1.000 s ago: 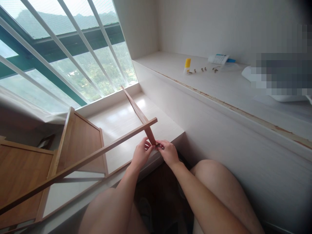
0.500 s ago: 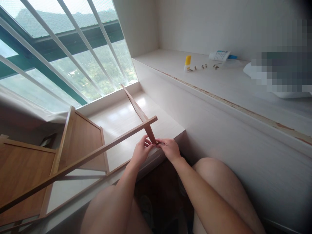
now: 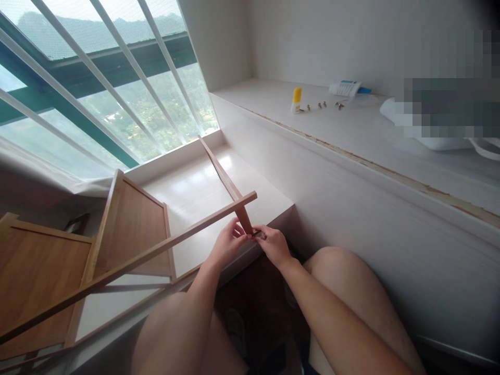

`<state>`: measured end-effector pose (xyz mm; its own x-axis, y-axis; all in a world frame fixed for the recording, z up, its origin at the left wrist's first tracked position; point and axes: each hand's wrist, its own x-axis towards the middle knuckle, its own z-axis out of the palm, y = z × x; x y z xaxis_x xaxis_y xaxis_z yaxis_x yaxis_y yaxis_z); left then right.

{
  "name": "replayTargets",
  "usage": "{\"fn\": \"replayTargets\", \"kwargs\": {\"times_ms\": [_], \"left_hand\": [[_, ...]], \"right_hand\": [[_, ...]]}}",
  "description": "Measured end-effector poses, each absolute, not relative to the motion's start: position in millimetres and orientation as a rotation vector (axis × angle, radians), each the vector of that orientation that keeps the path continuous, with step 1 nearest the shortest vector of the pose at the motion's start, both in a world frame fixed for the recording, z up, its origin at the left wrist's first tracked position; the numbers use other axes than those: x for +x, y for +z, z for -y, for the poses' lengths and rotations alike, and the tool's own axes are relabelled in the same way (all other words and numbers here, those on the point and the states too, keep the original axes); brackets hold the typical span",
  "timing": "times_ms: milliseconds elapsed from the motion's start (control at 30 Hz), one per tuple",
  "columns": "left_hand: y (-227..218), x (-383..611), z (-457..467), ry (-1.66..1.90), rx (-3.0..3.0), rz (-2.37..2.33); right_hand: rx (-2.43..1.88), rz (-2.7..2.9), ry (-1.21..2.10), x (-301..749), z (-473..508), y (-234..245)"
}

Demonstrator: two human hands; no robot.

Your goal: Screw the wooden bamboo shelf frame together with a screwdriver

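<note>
A slim wooden bar (image 3: 221,173) runs from the window sill toward me, its near end between my hands. My left hand (image 3: 226,245) is closed at that end, fingers curled against the wood. My right hand (image 3: 275,245) pinches a small shiny metal piece (image 3: 258,234) at the tip of the bar; its kind is too small to make out. A longer wooden rail (image 3: 172,241) crosses over the bar and joins a wooden frame with a panel (image 3: 135,224) on the left.
On the right ledge (image 3: 273,112), with its chipped edge, stand a yellow-capped small bottle (image 3: 296,100), several screws (image 3: 320,105) and a blue-capped tube (image 3: 347,88). A second wooden panel (image 3: 42,276) is at far left. A barred window (image 3: 117,78) lies beyond.
The view has shifted slightly. Both hands stay at the bar's near end, and the metal piece in my right fingers shows a little more. Little else differs.
</note>
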<state>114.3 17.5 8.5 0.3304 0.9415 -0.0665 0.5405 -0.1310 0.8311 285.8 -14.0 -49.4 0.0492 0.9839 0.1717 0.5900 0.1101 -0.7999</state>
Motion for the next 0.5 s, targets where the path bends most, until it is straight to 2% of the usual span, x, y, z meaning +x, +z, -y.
{"fn": "replayTargets", "kwargs": {"times_ms": [267,500], "left_hand": [[6.3,111.4,-16.9,0.625,1.8,-1.276],[8.7,113.2,-13.9,0.62,1.792,-1.328]], "right_hand": [[-1.479,1.658,0.669,290.2,14.6,-52.1],[-1.578,1.721,0.577,291.3,16.3,-54.2]]}}
